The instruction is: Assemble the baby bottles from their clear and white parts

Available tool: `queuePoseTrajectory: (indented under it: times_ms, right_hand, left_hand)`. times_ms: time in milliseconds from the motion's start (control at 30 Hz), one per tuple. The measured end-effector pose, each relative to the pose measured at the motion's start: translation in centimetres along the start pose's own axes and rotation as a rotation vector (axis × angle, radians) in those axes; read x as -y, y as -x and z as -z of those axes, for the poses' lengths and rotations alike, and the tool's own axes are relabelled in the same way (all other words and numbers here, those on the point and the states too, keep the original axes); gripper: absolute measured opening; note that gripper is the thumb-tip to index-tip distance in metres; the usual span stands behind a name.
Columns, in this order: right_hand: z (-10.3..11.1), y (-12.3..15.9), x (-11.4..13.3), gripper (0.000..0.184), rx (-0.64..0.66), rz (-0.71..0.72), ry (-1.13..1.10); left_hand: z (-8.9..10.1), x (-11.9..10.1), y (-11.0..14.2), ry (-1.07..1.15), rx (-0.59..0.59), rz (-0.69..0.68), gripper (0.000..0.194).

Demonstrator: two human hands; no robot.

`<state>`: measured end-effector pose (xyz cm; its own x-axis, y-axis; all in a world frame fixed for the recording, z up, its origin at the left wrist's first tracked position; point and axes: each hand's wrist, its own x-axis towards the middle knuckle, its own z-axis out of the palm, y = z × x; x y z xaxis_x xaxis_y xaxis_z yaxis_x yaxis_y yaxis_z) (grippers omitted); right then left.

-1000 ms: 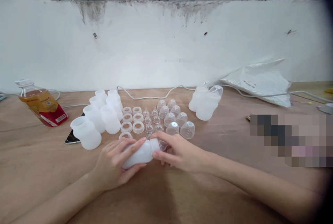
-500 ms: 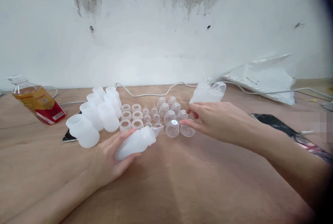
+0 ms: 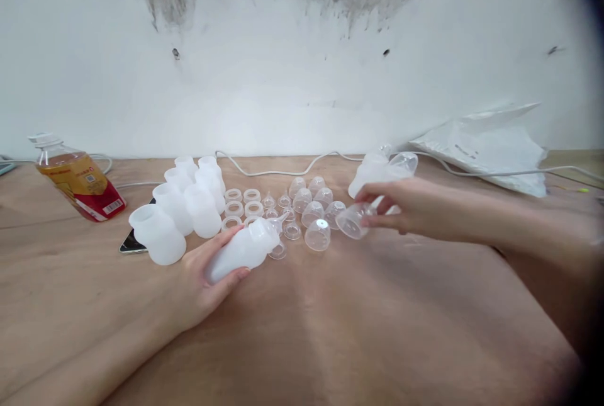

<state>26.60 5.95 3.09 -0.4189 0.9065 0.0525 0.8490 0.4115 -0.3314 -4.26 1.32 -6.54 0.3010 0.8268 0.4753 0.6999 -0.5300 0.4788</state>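
Note:
My left hand (image 3: 201, 286) is wrapped round a white baby bottle (image 3: 240, 255), which tilts to the right with a ring and a clear nipple (image 3: 279, 222) on its neck. Between the thumb and fingers of my right hand (image 3: 391, 204) is a clear dome cap (image 3: 355, 220), tipped and lifted at the right end of the caps. Several more clear caps (image 3: 318, 235) stand in rows beside it. Clear nipples (image 3: 292, 230) and white rings (image 3: 253, 209) lie in rows left of the caps, some hidden behind the held bottle. Several open white bottle bodies (image 3: 160, 236) stand at left.
A drink bottle (image 3: 85, 182) leans at the far left. A phone (image 3: 131, 242) lies under the bottle bodies. At the back right are white bottles with clear caps (image 3: 377, 170) and a plastic bag (image 3: 486, 151). A white cable (image 3: 264, 173) runs along the wall.
My right hand has taken hold of the front right cap and raised it off the table, tipping it. My left hand still holds the bottle. The view has shifted slightly.

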Motion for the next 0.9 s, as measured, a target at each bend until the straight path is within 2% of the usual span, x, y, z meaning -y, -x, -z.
queuePoseTrajectory:
  times_ms: [67,133,167,267,367,500,567,633,767,900]
  right_hand:
    - [0.0,-0.3,1.0,0.031,-0.036,0.038,-0.397]
    - [-1.1,-0.8,2.1,0.037,-0.043,0.108,-0.790]
    - [-1.9,-1.0,2.5,0.039,-0.002,0.122,-0.937]
    - [-4.3,-1.5,2.9,0.041,0.160,0.092,-1.159]
    - [-5.4,-1.7,2.3,0.041,0.202,0.069,-1.217]
    - [-5.5,-1.9,1.8,0.036,0.186,0.063,-1.243]
    - [-5.7,-2.0,1.9,0.035,0.154,0.053,-1.231]
    - [-6.0,-2.0,2.3,0.035,0.107,0.071,-1.181]
    - [-6.7,-1.4,3.6,0.034,0.049,0.217,-0.980]
    - [-7.0,-1.0,4.3,0.035,0.026,0.244,-0.783]
  left_hand:
    - [0.1,-0.1,0.0,0.051,0.020,0.034,0.049]
    - [0.2,-0.2,0.0,0.093,0.031,0.088,0.049]
    - [0.3,-0.2,-0.1,0.111,0.032,0.117,0.049]
    - [0.5,-0.2,-0.3,0.168,0.026,0.189,0.050]
    - [0.4,-0.2,-0.5,0.224,0.008,0.213,0.050]
    - [0.1,-0.3,-0.5,0.234,-0.050,0.214,0.049]
    - [0.0,-0.4,-0.4,0.208,-0.036,0.208,0.048]
    - [0.0,-0.4,-0.3,0.171,0.007,0.176,0.047]
    - [0.2,-0.4,-0.2,0.090,0.105,0.071,0.048]
    - [0.4,-0.4,-0.2,0.054,0.123,0.018,0.046]
